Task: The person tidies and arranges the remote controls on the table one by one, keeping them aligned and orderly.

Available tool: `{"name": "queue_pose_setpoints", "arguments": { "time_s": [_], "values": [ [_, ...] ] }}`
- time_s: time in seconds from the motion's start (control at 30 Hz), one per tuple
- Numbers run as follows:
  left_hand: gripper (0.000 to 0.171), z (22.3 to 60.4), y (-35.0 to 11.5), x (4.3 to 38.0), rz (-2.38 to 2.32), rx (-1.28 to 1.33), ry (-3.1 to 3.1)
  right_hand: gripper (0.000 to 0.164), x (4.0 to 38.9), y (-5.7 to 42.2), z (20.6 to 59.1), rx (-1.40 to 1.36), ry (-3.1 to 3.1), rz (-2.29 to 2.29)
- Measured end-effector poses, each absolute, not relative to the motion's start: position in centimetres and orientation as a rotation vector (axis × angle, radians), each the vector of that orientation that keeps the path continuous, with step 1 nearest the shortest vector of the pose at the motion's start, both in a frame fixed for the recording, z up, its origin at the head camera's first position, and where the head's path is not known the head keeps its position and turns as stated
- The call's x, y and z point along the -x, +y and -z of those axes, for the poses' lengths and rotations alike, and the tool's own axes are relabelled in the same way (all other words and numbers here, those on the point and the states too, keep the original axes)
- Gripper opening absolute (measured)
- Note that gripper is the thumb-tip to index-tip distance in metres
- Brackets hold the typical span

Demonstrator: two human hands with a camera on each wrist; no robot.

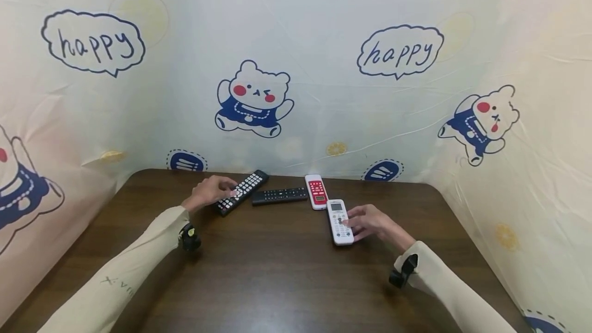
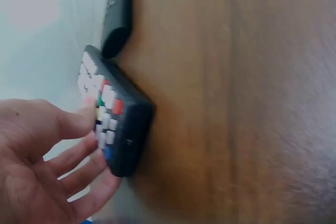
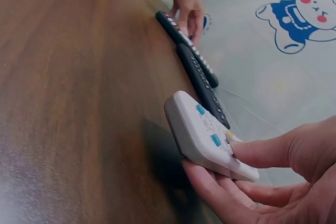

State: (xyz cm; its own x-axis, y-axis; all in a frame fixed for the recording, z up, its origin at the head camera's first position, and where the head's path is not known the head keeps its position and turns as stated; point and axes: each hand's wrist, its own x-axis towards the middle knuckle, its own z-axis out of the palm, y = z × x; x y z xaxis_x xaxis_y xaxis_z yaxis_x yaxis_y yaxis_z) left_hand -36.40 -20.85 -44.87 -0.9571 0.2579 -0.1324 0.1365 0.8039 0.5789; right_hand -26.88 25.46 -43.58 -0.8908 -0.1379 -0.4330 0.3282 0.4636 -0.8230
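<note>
My left hand (image 1: 208,190) grips a black remote control with white buttons (image 1: 250,184), its thumb on the keys and its other fingers along the far side. That remote lies slanted at the back left of the table; coloured keys show near its close end in the left wrist view. My right hand (image 1: 372,221) pinches a white remote control (image 1: 343,235) with a small grey screen. In the right wrist view the thumb presses on its button face and fingers reach beneath; its near end is tilted up over a dark shadow.
A slim black remote (image 1: 279,196) lies between the two held remotes. Beside it, a red and white remote (image 1: 317,189) sits near the back edge, close to the white one's top. Behind the brown table (image 1: 259,271) hangs a printed curtain (image 1: 319,66), which also flanks both sides.
</note>
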Motion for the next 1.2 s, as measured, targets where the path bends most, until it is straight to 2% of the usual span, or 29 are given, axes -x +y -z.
{"name": "queue_pose_setpoints", "arguments": {
  "time_s": [0.23,0.53,1.2],
  "values": [
    [0.042,43.7,-21.1,37.0,-0.960,-0.232,2.586,0.053,26.3,24.5,43.5,-0.137,2.254,1.411],
    [0.043,42.9,-21.0,38.0,-0.959,-0.165,2.551,0.043,25.3,23.4,44.0,-0.081,2.262,1.402],
    [0.045,43.5,-20.1,38.1,-0.996,-0.104,2.512,0.031,24.5,21.6,43.9,-0.078,2.283,1.310]
  ]
}}
